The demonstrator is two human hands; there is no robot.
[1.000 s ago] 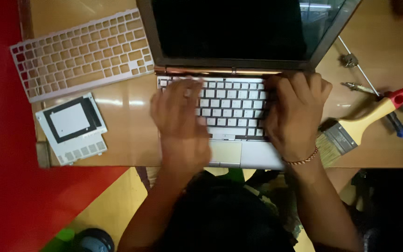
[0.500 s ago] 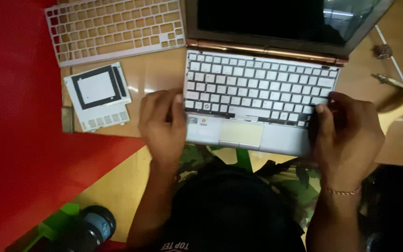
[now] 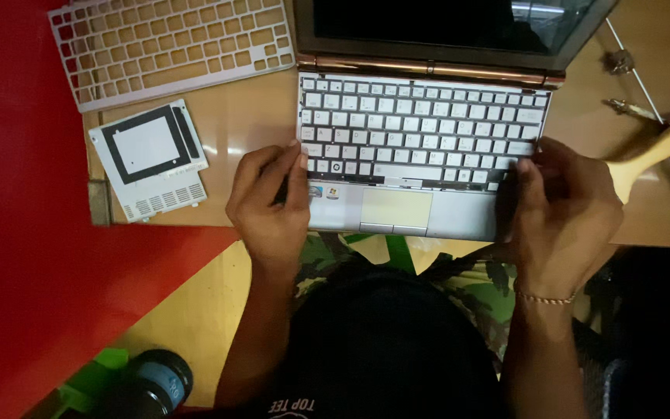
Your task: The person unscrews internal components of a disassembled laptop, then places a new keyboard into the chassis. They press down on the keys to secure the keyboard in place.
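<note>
You had a silver laptop (image 3: 428,140) before you, its keyboard (image 3: 420,132) white with dark lettering, its screen (image 3: 443,23) black, and a copper-coloured strip along the hinge (image 3: 428,66). The touchpad (image 3: 395,208) looked pale yellow-green. The loose keyboard frame (image 3: 172,46) was pale grey-white, a grid of open holes through which the tan wooden table (image 3: 250,124) showed. The small cover panel (image 3: 149,159) was white with a black square outline. The brush (image 3: 653,159) had a cream handle with a red tip. A red surface (image 3: 17,233) lay beside yellow floor (image 3: 188,310). Your trousers (image 3: 490,287) were green camouflage, and your right wrist wore a thin gold-coloured bracelet (image 3: 546,298).
</note>
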